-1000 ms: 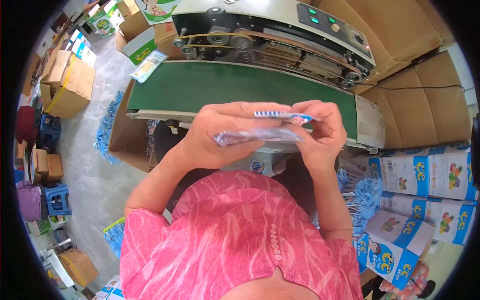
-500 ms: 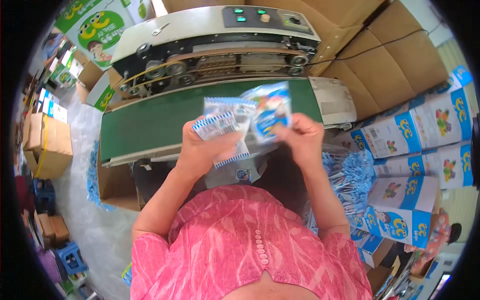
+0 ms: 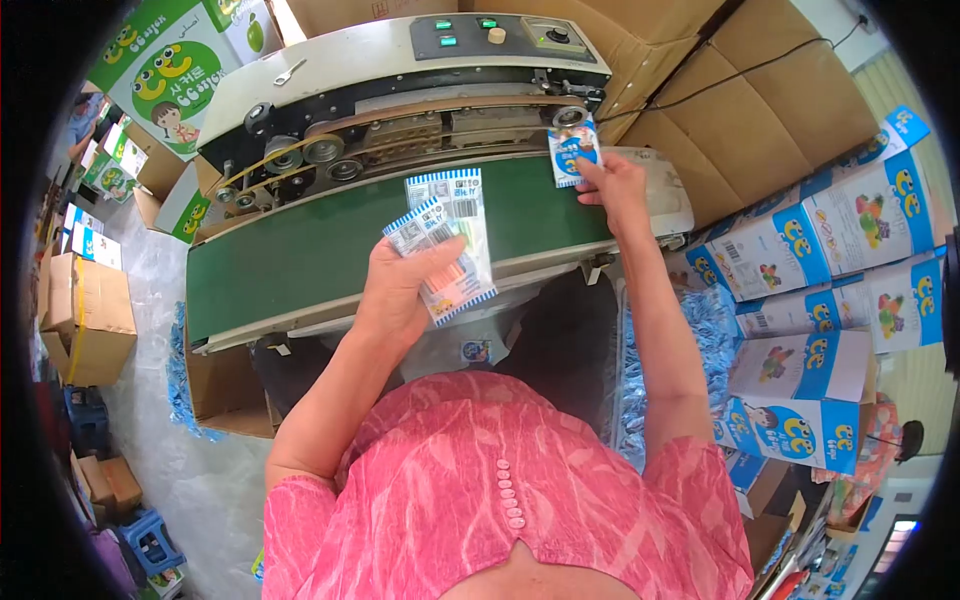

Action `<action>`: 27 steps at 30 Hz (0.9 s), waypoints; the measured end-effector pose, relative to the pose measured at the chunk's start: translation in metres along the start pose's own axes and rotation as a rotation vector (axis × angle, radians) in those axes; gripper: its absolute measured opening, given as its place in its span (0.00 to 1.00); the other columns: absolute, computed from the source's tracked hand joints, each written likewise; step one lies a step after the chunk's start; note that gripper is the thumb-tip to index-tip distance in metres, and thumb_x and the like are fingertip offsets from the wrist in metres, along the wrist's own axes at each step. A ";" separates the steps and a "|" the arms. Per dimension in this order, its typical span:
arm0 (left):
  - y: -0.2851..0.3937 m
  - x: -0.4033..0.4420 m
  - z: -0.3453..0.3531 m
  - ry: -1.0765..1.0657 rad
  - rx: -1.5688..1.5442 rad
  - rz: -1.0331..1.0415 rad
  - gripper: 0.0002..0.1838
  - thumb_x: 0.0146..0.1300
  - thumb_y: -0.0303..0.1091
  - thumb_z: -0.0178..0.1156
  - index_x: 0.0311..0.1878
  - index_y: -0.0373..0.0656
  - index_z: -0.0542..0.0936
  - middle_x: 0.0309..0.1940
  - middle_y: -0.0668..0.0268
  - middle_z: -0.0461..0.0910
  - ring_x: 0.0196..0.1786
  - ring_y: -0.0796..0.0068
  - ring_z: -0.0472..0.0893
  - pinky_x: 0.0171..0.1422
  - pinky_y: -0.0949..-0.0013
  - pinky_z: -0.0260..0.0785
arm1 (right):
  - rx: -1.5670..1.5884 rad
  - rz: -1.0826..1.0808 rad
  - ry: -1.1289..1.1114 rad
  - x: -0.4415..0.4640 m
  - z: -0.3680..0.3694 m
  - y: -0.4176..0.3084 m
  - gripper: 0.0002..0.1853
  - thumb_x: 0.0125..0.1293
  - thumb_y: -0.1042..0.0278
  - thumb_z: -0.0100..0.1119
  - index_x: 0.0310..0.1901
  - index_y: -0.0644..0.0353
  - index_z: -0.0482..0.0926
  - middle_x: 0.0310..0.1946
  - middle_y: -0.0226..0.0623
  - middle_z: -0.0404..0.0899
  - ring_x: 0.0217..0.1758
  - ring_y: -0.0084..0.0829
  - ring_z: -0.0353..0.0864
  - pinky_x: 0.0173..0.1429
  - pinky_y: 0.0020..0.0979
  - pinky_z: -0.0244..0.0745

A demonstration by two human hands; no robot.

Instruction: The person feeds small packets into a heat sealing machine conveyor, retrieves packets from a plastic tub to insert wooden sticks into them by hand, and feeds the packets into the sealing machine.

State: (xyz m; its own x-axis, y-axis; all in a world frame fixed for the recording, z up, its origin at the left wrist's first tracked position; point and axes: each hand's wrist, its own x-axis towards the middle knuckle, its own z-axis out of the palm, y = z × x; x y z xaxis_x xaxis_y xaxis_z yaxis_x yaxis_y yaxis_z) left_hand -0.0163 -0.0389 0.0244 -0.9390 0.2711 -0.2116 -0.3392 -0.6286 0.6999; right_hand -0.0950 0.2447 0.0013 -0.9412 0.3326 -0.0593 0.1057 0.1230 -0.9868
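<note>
A: What is in the left hand?
B: At least 2 clear sachets, fanned out, the thumb pressed over them and the fingers behind. Each has blue-and-white striped edges and a barcode; the fine print is too small to read.

A: And the right hand?
B: Thumb and fingertips pinch 1 blue-and-white packet by its lower right edge, upright at the right end of the band sealer, above the green conveyor belt. Its lettering isn't clear.

A: Any branding nearby?
B: Yellow "CC"-like shapes on the blue-and-white cartons. The green-and-white carton has them too, with eyes, plus Korean-looking letters. 3 green buttons glow on the control panel.
</note>
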 end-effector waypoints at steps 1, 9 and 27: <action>0.000 0.001 0.000 -0.011 -0.011 0.003 0.14 0.55 0.20 0.63 0.46 0.38 0.79 0.39 0.63 0.82 0.38 0.73 0.82 0.45 0.66 0.77 | -0.214 -0.148 0.086 -0.003 0.002 -0.001 0.11 0.61 0.66 0.63 0.40 0.67 0.80 0.28 0.31 0.80 0.28 0.20 0.78 0.29 0.22 0.75; -0.011 0.013 0.010 -0.071 0.013 0.011 0.13 0.55 0.20 0.63 0.46 0.36 0.79 0.39 0.63 0.82 0.38 0.73 0.82 0.44 0.68 0.76 | 0.003 -0.244 -0.396 -0.088 0.043 -0.015 0.13 0.64 0.62 0.61 0.43 0.63 0.81 0.30 0.27 0.81 0.32 0.16 0.77 0.33 0.22 0.72; -0.026 0.026 0.030 0.041 0.067 -0.077 0.07 0.58 0.29 0.66 0.39 0.39 0.80 0.35 0.65 0.82 0.34 0.76 0.81 0.39 0.70 0.76 | 0.101 -0.013 0.035 -0.020 -0.025 0.001 0.13 0.66 0.64 0.56 0.44 0.67 0.79 0.33 0.36 0.83 0.26 0.23 0.81 0.25 0.20 0.75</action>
State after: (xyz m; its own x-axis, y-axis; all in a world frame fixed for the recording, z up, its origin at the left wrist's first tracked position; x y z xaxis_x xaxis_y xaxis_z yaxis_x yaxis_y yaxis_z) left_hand -0.0306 0.0060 0.0211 -0.9123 0.2856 -0.2935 -0.4072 -0.5565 0.7242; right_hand -0.0680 0.2615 0.0052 -0.9304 0.3640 -0.0425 0.0588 0.0338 -0.9977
